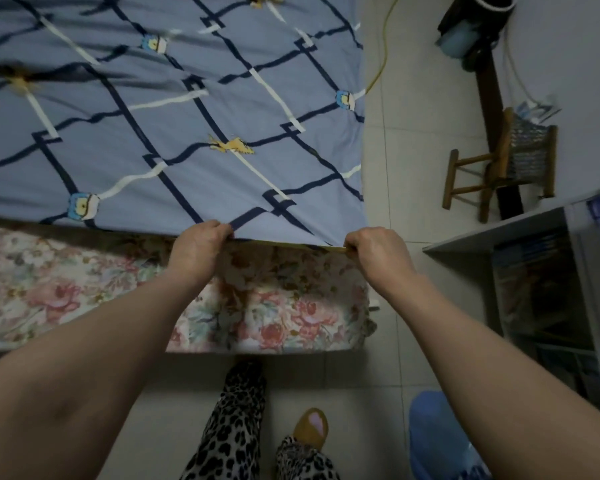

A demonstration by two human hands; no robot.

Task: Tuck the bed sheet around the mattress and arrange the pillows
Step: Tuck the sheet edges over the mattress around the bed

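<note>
A blue bed sheet (174, 109) with dark and white criss-cross lines and small cartoon prints covers the top of the mattress. Below its near edge the floral side of the mattress (284, 306) shows. My left hand (200, 242) pinches the sheet's near hem. My right hand (378, 251) grips the same hem close to the bed's near right corner. The hem is stretched taut between both hands, lifted slightly off the floral side. No pillows are in view.
Pale tiled floor (395, 150) runs along the bed's right side. A small wooden stool (499, 168) stands at the right, a grey shelf unit (520, 233) nearer me. A blue object (437, 434) lies by my feet. A yellow cable (383, 53) trails on the floor.
</note>
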